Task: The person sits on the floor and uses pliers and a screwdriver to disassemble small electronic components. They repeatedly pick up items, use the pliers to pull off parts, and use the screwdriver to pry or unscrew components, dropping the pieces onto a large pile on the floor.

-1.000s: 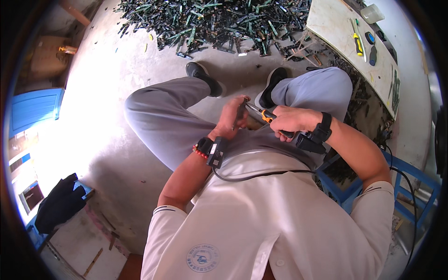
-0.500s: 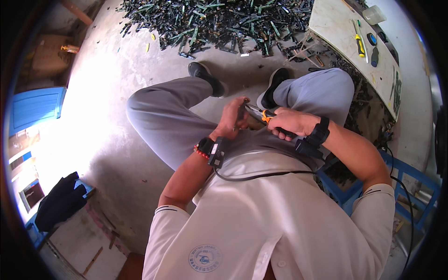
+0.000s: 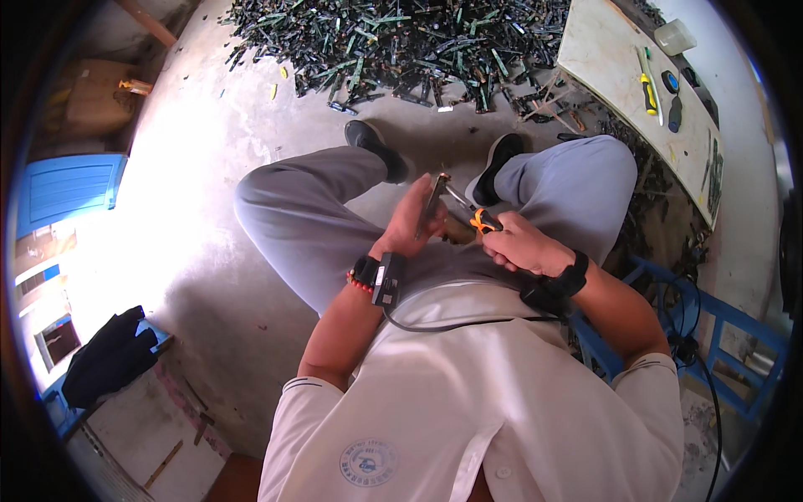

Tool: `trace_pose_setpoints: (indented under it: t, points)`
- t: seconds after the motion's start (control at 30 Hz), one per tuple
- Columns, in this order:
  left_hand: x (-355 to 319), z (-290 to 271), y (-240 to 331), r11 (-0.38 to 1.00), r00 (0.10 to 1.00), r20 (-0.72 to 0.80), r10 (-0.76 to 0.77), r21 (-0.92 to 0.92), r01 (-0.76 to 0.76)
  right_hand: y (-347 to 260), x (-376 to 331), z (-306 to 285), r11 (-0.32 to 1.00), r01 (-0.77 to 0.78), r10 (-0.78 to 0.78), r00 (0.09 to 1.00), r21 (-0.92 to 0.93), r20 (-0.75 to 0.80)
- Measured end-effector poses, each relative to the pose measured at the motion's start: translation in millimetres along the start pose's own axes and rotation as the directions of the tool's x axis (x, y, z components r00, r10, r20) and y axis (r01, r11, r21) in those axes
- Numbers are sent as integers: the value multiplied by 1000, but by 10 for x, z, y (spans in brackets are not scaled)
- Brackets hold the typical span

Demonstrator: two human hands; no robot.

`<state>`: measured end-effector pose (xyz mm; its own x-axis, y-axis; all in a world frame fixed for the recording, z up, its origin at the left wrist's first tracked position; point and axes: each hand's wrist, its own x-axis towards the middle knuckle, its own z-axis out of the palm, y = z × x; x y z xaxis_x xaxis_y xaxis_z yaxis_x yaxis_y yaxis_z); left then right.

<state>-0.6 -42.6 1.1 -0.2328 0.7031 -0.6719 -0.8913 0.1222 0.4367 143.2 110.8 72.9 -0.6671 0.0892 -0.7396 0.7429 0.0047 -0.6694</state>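
My left hand [image 3: 408, 219], closed, holds a thin dark strip [image 3: 432, 206] that stands up between thumb and fingers above my lap. From the right, my right hand [image 3: 529, 246] is wrapped round a pair of pliers [image 3: 484, 221] with orange-and-black handles and long silver jaws. The jaw tips meet the far end of the strip, where a small copper-coloured bit [image 3: 444, 176] shows. Whether the jaws grip that bit is too small to tell. My right fingers cover part of the handles.
Beyond my shoes spreads a large heap of dark and green strips [image 3: 393, 50]. At right, a pale board [image 3: 602, 58] bears a yellow-handled screwdriver [image 3: 649, 94], a dark-handled tool [image 3: 674, 115] and a blue round item [image 3: 670, 81]. A cable [image 3: 468, 323] crosses my shirt.
The pliers have turned, their jaws now reaching the far end of the strip. My right hand has shifted slightly down. The left hand still holds the strip, and the whole view has moved a little.
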Motion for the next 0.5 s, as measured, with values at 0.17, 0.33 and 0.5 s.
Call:
trace_pose_setpoints:
  t: [0.17, 0.33, 0.5]
  points:
    - [7, -46, 18, 981, 1000, 9, -17, 192, 15, -45, -25, -189, 847, 142, -289, 932, -512, -219]
    - [-11, -61, -51, 928, 996, -40, 75, 369, -55, -91, -31, -112, 779, 107, -294, 933, -618, -209]
    - [73, -87, -205, 934, 968, -157, 197, 329, -137, -41, 24, 11, 925, 164, -207, 974, -343, -91]
